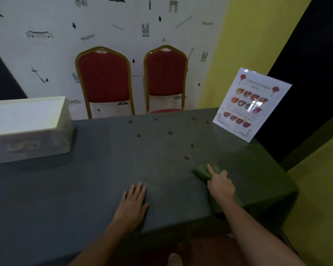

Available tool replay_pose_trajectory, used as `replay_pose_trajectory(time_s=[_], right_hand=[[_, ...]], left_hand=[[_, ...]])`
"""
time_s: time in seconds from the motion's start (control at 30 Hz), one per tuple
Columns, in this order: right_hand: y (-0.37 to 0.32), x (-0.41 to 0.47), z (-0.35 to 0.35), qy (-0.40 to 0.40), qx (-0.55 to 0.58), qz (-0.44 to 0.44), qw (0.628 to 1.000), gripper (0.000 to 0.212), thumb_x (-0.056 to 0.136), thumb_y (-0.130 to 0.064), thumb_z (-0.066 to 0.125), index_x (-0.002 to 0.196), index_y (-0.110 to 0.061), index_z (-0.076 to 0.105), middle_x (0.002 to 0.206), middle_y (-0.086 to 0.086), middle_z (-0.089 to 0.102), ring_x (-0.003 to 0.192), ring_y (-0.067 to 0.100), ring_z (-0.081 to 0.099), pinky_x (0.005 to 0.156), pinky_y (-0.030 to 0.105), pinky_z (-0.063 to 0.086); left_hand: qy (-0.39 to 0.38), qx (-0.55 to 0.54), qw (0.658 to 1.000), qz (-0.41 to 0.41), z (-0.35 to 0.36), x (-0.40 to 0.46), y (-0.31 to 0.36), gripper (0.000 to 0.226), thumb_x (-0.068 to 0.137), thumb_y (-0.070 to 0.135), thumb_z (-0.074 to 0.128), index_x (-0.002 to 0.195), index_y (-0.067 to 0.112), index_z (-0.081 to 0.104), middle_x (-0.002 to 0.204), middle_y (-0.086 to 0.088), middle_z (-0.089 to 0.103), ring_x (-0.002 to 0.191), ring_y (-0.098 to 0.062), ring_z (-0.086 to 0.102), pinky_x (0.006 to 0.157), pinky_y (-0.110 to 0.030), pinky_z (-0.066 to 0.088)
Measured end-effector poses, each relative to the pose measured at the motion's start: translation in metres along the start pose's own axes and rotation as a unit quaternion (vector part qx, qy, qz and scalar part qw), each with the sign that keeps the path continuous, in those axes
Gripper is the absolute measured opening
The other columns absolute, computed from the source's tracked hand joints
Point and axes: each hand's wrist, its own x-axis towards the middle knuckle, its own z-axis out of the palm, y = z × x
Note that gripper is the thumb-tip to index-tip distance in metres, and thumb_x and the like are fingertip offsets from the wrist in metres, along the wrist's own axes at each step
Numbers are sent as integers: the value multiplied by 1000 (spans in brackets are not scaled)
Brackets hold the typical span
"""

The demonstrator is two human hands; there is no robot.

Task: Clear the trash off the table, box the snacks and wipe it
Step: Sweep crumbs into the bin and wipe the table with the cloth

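The person stands at the near edge of a table (pixel 85 189) covered in a dark grey cloth, and the work looks to be in its last stage, the wiping. The right hand (pixel 220 184) presses a green rag (pixel 203 172) onto the tabletop toward the right side, forefinger stretched out over the bunched cloth and the other fingers curled round it; part of the rag trails back under the wrist toward the table edge. The left hand (pixel 133 201) lies flat on the table just beside it, fingers straight and close together, holding nothing, probably steadying the cloth cover.

A white lidded box (pixel 27 129) sits at the far left of the table. Coloured shapes show dimly through its cloudy wall, so the snacks seem to be boxed already, though what is inside cannot be made out. No wrappers, cups or other large trash show on the surface, so the clearing seems done.

What is left is the mess itself: small brown crumbs (pixel 186 158) are scattered across the middle and far part of the table, ahead of the rag. That stretch is not yet wiped. A laminated menu (pixel 252 104) stands propped at the far right corner, and two red chairs (pixel 104 81) stand against the wall behind.
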Motion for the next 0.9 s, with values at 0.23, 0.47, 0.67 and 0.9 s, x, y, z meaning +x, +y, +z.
replay_pose_trajectory(time_s=[0.23,0.47,0.67,0.9], right_hand=[[-23,1,30,49,-57,-255,964,66,87,-34,61,145,-46,30,118,13,46,81,28,56,63,34,47],[17,79,-3,35,-49,-134,989,60,96,-35,46,148,-48,18,120,12,42,91,28,57,72,35,46],[-43,50,6,-31,-25,-289,957,61,93,-33,49,148,-44,24,127,15,39,97,35,57,81,39,48],[-32,80,5,10,-79,-295,952,61,94,-34,51,145,-53,22,122,10,40,95,31,56,77,38,48]], left_hand=[[17,-35,996,-83,-8,59,33,65,99,47,18,150,14,-5,159,-5,-11,146,-26,-10,117,-46,0],[11,-26,994,-102,-5,67,38,69,97,51,21,150,16,-8,158,-2,-14,146,-25,-10,118,-45,2],[16,-22,994,-110,-7,65,40,69,97,51,20,150,17,-8,159,-2,-13,146,-24,-10,118,-45,3],[8,-22,994,-110,-9,61,43,69,98,50,20,150,17,-9,158,-2,-13,146,-24,-11,118,-44,1]])
